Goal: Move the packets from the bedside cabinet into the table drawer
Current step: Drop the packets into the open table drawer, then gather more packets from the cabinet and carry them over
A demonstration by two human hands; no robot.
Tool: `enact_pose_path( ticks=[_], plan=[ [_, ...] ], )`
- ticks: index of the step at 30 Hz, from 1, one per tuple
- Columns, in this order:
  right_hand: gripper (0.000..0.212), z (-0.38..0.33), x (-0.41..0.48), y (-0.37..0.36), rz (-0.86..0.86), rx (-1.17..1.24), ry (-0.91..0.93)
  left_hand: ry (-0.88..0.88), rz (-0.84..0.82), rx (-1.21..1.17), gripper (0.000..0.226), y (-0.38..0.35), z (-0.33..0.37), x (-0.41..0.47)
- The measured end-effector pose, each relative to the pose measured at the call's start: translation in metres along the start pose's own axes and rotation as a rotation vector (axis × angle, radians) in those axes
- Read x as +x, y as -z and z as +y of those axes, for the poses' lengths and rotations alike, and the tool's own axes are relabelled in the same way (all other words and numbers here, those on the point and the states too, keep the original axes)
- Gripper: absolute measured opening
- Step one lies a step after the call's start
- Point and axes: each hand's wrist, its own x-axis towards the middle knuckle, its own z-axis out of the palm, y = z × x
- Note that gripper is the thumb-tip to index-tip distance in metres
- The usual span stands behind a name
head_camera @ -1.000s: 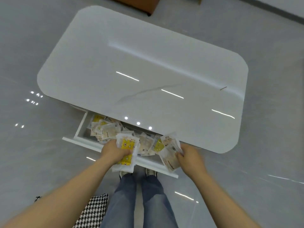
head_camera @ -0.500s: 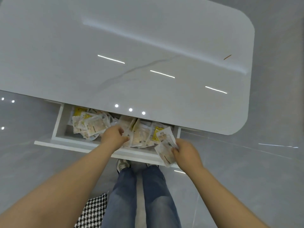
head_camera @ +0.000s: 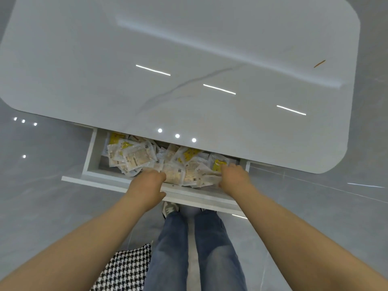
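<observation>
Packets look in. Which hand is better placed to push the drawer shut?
Left, probably. The left hand lies over the white drawer's front panel near its middle, thumb at the edge. The right hand reaches deeper among the clear and yellow packets at the drawer's right end.

Clear plastic packets (head_camera: 134, 158) were heaped L-to-R in white pull-out drawer (head_camera: 90, 153), found at near edge, under glossy white rounded tabletop (head_camera: 189, 49).

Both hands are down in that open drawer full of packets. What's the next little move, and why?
Probably lift both hands clear of the drawer. The left hand and right hand rest among the packets, which already lie heaped inside the walls; whether the fingers grip any is hidden. With the hands out, the drawer could be pushed shut.
</observation>
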Motion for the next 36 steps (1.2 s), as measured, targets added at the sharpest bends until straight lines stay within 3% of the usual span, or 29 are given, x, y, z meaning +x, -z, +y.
enact_pose_path(
  ticks=[3, 7, 10, 13, 15, 17, 23, 26, 31, 36],
  plan=[
    [0.031, -0.002, -0.007, 0.001, -0.017, -0.051, -0.058, -0.016, 0.001, -0.010, 0.039, 0.008, -0.002, -0.008],
    [0.025, -0.007, -0.038, 0.011, 0.015, -0.090, 0.009, -0.047, 0.004, -0.012, 0.039, 0.029, 0.003, -0.027],
    [0.025, -0.006, -0.078, 0.029, 0.035, -0.028, 0.007, -0.072, 0.023, 0.010, 0.038, 0.055, 0.012, -0.049],
    [0.012, 0.001, -0.124, 0.055, 0.067, 0.061, 0.000, -0.102, 0.044, 0.018, 0.039, 0.086, 0.025, -0.077],
    [0.012, 0.006, -0.159, 0.076, 0.140, 0.126, -0.015, -0.138, 0.065, 0.023, 0.041, 0.110, 0.037, -0.099],
    [0.028, 0.015, -0.194, 0.098, 0.223, 0.194, -0.036, -0.184, 0.104, 0.027, 0.043, 0.137, 0.054, -0.121],
    [0.035, 0.060, -0.294, 0.159, 0.448, 0.278, -0.087, -0.350, 0.242, 0.106, 0.046, 0.233, 0.123, -0.184],
    [0.043, 0.097, -0.349, 0.186, 0.575, 0.320, -0.115, -0.448, 0.343, 0.167, 0.048, 0.276, 0.170, -0.216],
    [0.036, 0.176, -0.441, 0.212, 0.832, 0.439, -0.167, -0.594, 0.489, 0.181, 0.042, 0.329, 0.261, -0.268],
    [0.040, 0.258, -0.531, 0.230, 1.005, 0.365, -0.207, -0.731, 0.671, 0.192, 0.039, 0.359, 0.366, -0.319]
  ],
)
